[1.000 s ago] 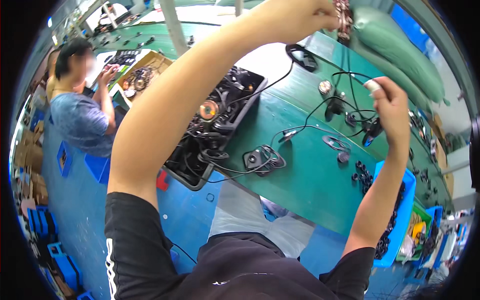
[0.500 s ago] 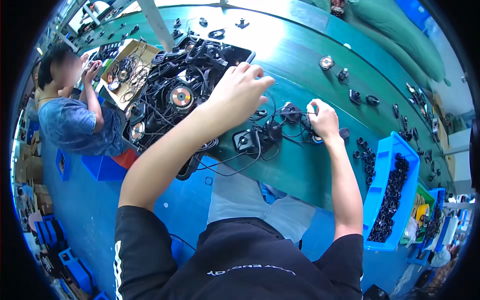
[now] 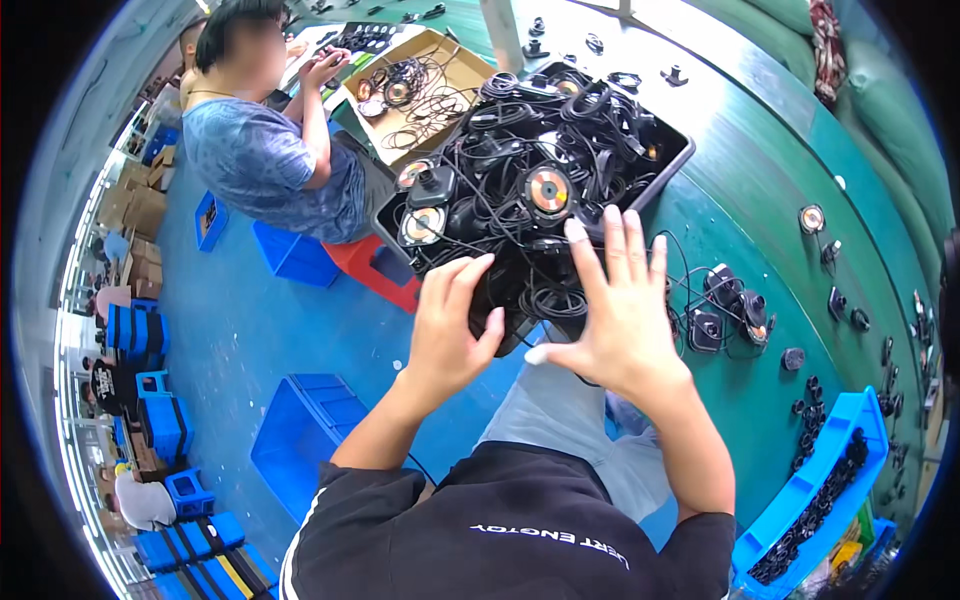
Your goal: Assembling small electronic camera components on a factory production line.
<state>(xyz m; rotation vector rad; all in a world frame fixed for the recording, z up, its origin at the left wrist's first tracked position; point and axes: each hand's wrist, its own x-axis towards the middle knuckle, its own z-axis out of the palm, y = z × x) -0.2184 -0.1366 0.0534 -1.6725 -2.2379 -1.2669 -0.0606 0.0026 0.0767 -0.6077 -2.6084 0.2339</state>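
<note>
A black bin (image 3: 672,165) is heaped with black cabled devices, their cords tangled together. On top of the heap lies a round disc (image 3: 548,190) with a copper-coloured face. My left hand (image 3: 447,325) is at the bin's near left side, thumb apart from the fingers, holding nothing that I can see. Beside the near right part of the heap, my right hand (image 3: 628,325) is open with fingers spread; it hides part of the bin. Whether either hand touches the bin, I cannot tell. To the right, a square black device (image 3: 706,330) lies on the table among other cabled pieces.
A person (image 3: 250,150) sits at the left by a cardboard box (image 3: 450,70) of cables. A red stool (image 3: 375,265) and blue tub (image 3: 300,430) stand on the floor. At the right is a blue bin (image 3: 872,415) of small black parts. More devices dot the green table (image 3: 770,240).
The view has swung left. My right hand has left the cabled devices on the table and spread open by the black bin. My left hand has dropped to the bin's near side.
</note>
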